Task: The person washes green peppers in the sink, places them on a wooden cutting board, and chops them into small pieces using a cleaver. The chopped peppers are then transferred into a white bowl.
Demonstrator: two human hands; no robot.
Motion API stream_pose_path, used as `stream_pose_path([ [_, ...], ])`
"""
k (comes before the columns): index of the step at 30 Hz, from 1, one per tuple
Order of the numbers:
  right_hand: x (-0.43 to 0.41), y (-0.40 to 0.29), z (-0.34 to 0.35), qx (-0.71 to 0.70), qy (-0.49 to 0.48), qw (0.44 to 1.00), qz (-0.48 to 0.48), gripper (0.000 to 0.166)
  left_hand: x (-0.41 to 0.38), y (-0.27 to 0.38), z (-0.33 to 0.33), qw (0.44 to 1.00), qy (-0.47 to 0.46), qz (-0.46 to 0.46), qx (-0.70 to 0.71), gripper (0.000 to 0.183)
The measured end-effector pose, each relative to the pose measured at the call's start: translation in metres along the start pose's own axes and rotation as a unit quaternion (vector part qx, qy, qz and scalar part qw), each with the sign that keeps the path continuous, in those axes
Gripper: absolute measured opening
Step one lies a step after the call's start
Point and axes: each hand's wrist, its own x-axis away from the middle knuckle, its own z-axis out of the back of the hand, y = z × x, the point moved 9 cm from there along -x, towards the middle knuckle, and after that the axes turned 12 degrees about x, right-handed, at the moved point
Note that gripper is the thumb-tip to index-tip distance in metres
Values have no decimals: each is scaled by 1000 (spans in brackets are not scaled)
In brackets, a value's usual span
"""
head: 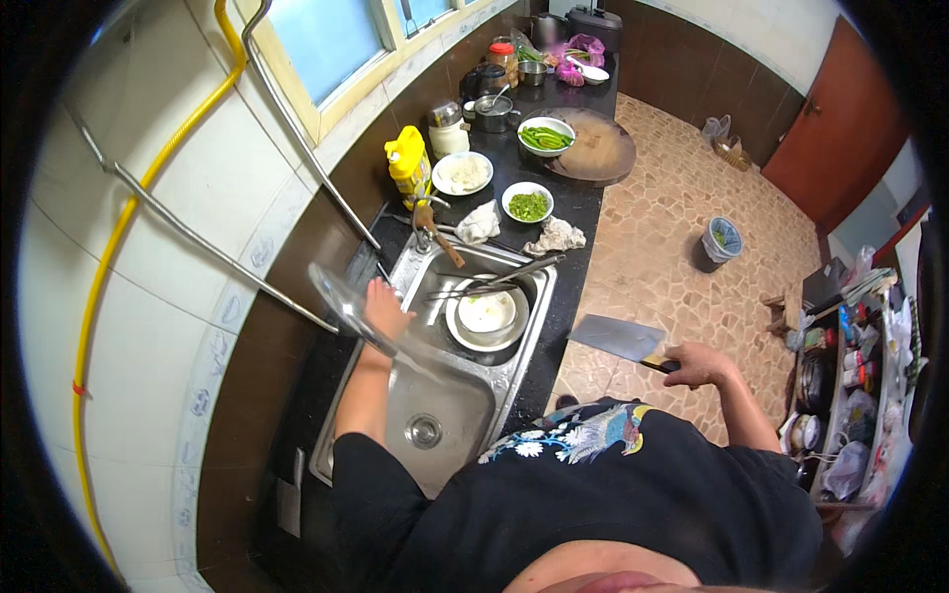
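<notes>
My right hand (700, 365) grips the handle of a cleaver (619, 337), whose broad blade points left over the floor beside the counter. My left hand (387, 311) is over the left rim of the double steel sink (452, 396), against a shiny, blurred oval thing (348, 307); whether it is held cannot be told. In the far basin, nested bowls (487, 311) lie with tongs or long utensils (504, 282) across them. Beyond the sink are a bowl of chopped greens (528, 203), a bowl of whole green peppers (546, 136) on a round board (600, 148), and a bowl of pale food (463, 173).
Two cloths (479, 222) lie behind the sink, near a wooden-handled tool (445, 241). A yellow jug (408, 167), jars and pots line the wall side. Metal pipes cross at left. A lined bin (721, 241) stands on the floor; a loaded shelf (852, 400) is at right.
</notes>
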Motion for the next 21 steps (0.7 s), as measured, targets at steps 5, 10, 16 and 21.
stream_pose_path([
  [5,-17,80,-20,-167,-1,981,-98,31,-13,10,19,994,64,-62,61,70],
  [10,-32,124,-10,-258,46,954,-143,27,-30,3,5,993,-82,78,-15,75],
  [16,-64,198,16,-354,112,913,-168,21,8,51,38,991,80,-38,104,58],
  [21,-141,261,61,-386,184,893,-137,23,196,66,-54,848,2,391,357,41],
])
